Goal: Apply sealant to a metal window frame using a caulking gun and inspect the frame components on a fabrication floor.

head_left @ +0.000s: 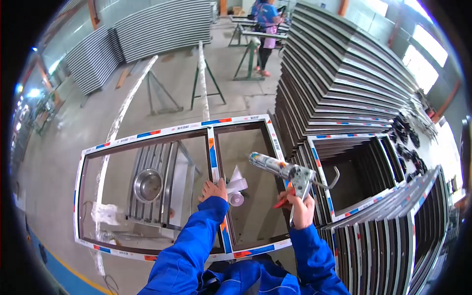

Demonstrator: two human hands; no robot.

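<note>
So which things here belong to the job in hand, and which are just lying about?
In the job:
caulking gun, in right hand
frame, left hand at its middle bar

Seemingly lying about:
metal bowl
slatted stand
stacked frames

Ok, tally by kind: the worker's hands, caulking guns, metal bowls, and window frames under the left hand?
Hands: 2 (left hand, right hand)
Caulking gun: 1
Metal bowl: 1
Window frame under the left hand: 1
Total: 5
</note>
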